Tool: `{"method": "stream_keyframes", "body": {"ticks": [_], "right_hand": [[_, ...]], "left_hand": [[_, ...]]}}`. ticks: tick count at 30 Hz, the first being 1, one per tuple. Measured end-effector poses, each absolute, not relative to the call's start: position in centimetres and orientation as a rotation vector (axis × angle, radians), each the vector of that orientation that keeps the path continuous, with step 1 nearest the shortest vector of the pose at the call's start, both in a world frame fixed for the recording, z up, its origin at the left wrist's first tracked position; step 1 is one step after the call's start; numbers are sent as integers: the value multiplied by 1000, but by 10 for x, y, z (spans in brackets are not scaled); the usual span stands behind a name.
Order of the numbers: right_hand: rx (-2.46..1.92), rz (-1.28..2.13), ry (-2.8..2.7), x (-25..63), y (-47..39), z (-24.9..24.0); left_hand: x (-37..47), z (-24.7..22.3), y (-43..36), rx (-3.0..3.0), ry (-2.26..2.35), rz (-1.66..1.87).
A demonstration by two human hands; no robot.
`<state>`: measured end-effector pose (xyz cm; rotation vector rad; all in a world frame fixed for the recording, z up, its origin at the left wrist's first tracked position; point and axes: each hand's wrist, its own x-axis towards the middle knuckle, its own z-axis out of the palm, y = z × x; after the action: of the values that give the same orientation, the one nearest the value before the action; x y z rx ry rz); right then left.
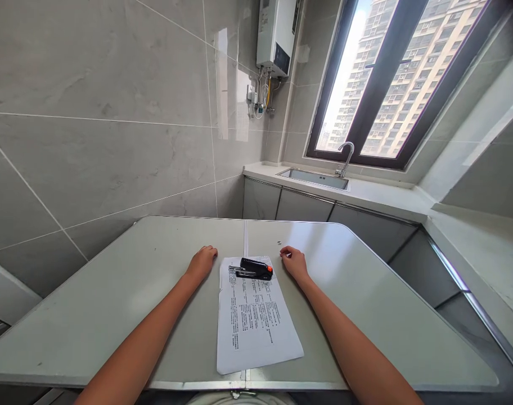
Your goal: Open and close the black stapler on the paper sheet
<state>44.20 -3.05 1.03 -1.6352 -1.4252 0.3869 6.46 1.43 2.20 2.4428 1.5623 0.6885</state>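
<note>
two hands of ours lie on the table [176,337], one on each side of the white paper [256,349], and the black stapler [256,270] lies across the far part of that paper. it lies on its side or a bit turned, we cannot tell which, with its red-orange part [270,269] at the right end and a thin silver piece [235,270] poking out at the left end. to handle it well, we would want one hand to hold the black body down softly, with tips well away from the silver piece, while the other hand does the small work with thumb and first finger. the paper could slide or crease under the stapler, so we would do best to lift it straight up and not drag it. the little bits [279,243] on the table, just past our right hand [293,262], are too small to name and may be hard to pinch, so a slow, light touch would suit them. our left hand [203,262] rests to the left of the paper, its fingers together and curled in, with nothing in it that we can see. our right hand rests to the right, palm side turned in, its fingers curled toward the thumb; we cannot tell if the tips touch or pinch a tiny thing. both arms reach in from the near side, slanting toward the middle, wrists low.
</note>
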Motion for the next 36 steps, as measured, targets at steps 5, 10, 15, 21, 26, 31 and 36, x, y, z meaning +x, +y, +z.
{"method": "stream_keyframes", "body": {"ticks": [5,10,15,21,26,31,36], "right_hand": [[-1546,372,-1433,425,-37,16],[-1441,361,-1490,402,-50,26],[-1296,307,-1532,382,-66,41],[-1067,378,-1845,360,-85,49],[-1090,384,-1934,355,-85,41],[-1119,369,-1951,355,-84,37],[-1105,372,-1954,355,-85,38]], "left_hand": [[66,35,-23,2226,1421,948],[94,43,-49,1681,1185,1203],[103,41,-64,1753,1098,1196],[95,40,-70,1957,1089,1138],[99,43,-72,1996,1142,1133],[99,42,-72,2067,1152,1159],[98,40,-70,2026,1107,1194]]}}
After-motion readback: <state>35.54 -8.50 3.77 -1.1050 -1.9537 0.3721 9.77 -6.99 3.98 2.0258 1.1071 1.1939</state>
